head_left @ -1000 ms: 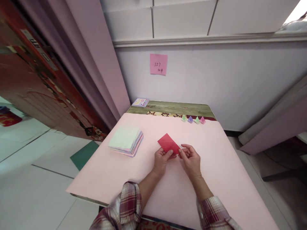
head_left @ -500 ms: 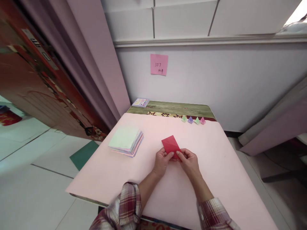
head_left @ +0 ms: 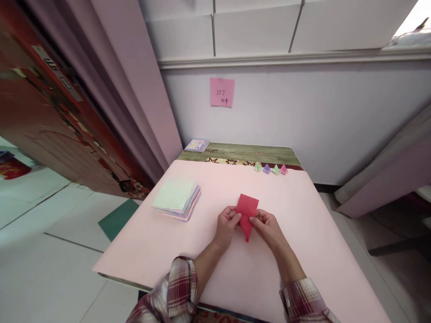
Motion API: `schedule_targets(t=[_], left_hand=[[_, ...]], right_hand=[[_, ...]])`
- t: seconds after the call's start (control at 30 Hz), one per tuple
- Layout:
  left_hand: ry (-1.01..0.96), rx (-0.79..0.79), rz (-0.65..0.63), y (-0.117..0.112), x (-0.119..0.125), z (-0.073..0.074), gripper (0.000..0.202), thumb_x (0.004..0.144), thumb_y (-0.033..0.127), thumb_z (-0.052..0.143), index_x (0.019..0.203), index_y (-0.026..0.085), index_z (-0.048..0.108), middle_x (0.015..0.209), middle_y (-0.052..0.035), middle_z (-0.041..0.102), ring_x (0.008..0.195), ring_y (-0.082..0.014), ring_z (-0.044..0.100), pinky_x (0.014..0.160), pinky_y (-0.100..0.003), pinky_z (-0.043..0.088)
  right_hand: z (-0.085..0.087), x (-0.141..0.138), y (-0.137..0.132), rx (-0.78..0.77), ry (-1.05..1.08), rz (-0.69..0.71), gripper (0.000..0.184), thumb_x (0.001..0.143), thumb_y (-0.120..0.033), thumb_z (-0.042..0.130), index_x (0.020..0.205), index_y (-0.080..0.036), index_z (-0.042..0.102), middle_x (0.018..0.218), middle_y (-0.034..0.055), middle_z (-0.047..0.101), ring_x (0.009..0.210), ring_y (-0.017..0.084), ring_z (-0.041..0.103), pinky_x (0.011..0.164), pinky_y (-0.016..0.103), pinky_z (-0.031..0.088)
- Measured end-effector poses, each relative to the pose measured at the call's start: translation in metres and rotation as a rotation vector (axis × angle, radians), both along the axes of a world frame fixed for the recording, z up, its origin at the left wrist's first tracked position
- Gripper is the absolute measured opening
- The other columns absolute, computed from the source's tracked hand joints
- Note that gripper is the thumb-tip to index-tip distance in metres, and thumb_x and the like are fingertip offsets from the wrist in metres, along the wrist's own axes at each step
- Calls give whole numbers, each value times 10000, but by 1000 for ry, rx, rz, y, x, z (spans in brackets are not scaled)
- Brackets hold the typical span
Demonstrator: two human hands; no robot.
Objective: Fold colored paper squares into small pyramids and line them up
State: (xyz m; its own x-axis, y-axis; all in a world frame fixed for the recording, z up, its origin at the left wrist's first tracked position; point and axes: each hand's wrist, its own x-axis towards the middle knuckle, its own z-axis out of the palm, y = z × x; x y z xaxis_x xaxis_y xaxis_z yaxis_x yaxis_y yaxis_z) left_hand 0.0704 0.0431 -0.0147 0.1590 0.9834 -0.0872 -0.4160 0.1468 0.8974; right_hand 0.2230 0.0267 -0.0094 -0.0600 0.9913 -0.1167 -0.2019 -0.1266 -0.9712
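Note:
A folded red paper (head_left: 247, 211) lies on the pink table top (head_left: 303, 233), square at its far end and tapering to a point toward me. My left hand (head_left: 226, 225) pinches its left edge between thumb and fingers. My right hand (head_left: 267, 226) pinches its right edge in the same way. Both hands rest on the table, and the paper's point shows between them.
A stack of pastel paper sheets (head_left: 178, 198) lies to the left of my hands. Several small folded paper shapes (head_left: 270, 169) stand in a row at the table's far edge. A packet (head_left: 197, 145) rests on the wooden surface behind. A pink note (head_left: 222, 92) is stuck on the wall.
The red paper has turned from a slant to lie lengthwise away from me. Its near end now comes to a point between my hands, which shifted slightly right.

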Motion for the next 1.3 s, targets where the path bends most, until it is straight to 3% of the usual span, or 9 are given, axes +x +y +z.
schedule_targets(t=[0.1, 0.17, 0.47, 0.6, 0.7, 0.87, 1.1, 1.3], left_hand=[[-51, -42, 97, 3, 1, -1, 319, 721, 341, 748, 928, 137, 617, 723, -20, 681, 633, -109, 609, 638, -218, 481], [-70, -59, 105, 4, 1, 0, 324, 722, 385, 740, 900, 139, 625, 728, -19, 674, 618, -107, 600, 609, -217, 472], [-63, -62, 51, 3, 1, 4, 291, 699, 400, 754, 750, 139, 638, 653, 7, 625, 561, -93, 547, 550, -207, 445], [-93, -66, 29, 2, -1, 5, 270, 685, 356, 770, 756, 136, 630, 661, 4, 633, 579, -94, 565, 593, -215, 470], [-49, -45, -4, 1, -1, 5, 275, 676, 337, 778, 792, 133, 635, 720, -26, 675, 606, -118, 606, 615, -241, 498], [85, -25, -131, -1, 0, 5, 336, 696, 372, 762, 879, 114, 649, 602, -39, 661, 479, -143, 590, 475, -253, 486], [-129, -102, 40, 2, -2, 10, 349, 723, 360, 745, 948, 109, 653, 712, -76, 710, 608, -150, 658, 577, -244, 511], [-172, -69, 30, 1, -3, 9, 340, 700, 307, 776, 949, 109, 656, 740, -63, 703, 665, -161, 673, 615, -264, 548]], right_hand=[[-1, -2, 0, -26, -29, 10, 285, 728, -427, 725, 774, -176, 597, 527, -49, 526, 442, 89, 422, 420, 208, 312], [-3, -6, 0, -23, -36, -28, 279, 732, -427, 721, 747, -184, 585, 510, -50, 527, 437, 96, 430, 426, 218, 333], [-4, -10, 1, 25, -14, -54, 258, 739, -406, 721, 797, -181, 611, 554, -40, 551, 463, 95, 457, 441, 217, 368], [-2, -8, -1, 25, -37, -34, 283, 736, -437, 713, 753, -182, 591, 543, -44, 531, 447, 92, 434, 429, 216, 356], [-1, -9, -1, 59, -47, -101, 312, 735, -477, 704, 752, -189, 584, 593, -21, 576, 491, 113, 486, 459, 227, 395], [0, -12, -1, 75, -22, -189, 326, 772, -515, 664, 819, -203, 580, 639, -7, 612, 496, 124, 506, 435, 227, 395], [8, -9, -2, 29, 3, -129, 437, 822, -591, 567, 977, -190, 642, 768, 45, 673, 609, 165, 607, 546, 271, 489], [4, -13, -3, 83, -31, -108, 330, 760, -499, 694, 845, -186, 634, 703, 22, 643, 578, 140, 567, 543, 256, 478]])
